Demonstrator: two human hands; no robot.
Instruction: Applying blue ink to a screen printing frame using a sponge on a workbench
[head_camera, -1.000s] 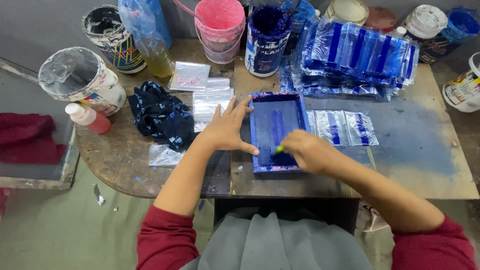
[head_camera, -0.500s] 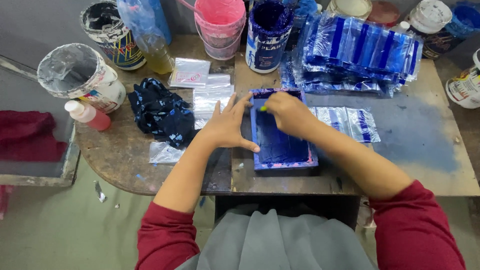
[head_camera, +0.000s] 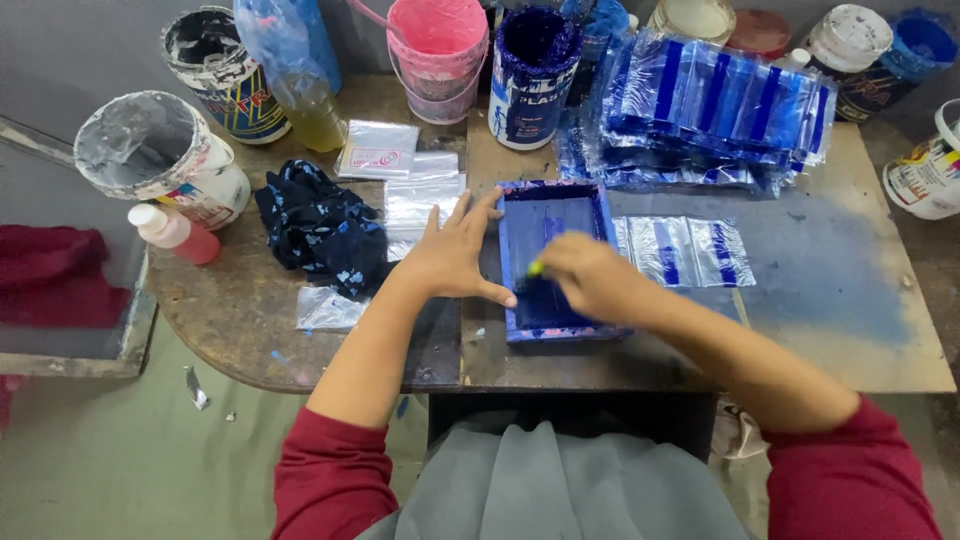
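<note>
— Reporting on hands: status?
— Left hand (head_camera: 452, 258) lies flat, fingers spread, against the left rim of the blue printing frame (head_camera: 556, 262) near the worktop's front edge. Right hand (head_camera: 590, 277), blurred, closes its grip on a small yellow-green-tipped tool (head_camera: 537, 268) over the frame.
— Surroundings?
— Printed clear bags (head_camera: 683, 250) just right; dark cloth (head_camera: 318, 228) left.

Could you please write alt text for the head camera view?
A person's left hand steadies a blue-stained rectangular printing frame on a worn wooden table while the right hand draws a small tool across it. Paint buckets and blue-striped clear plastic bags surround it.
</note>
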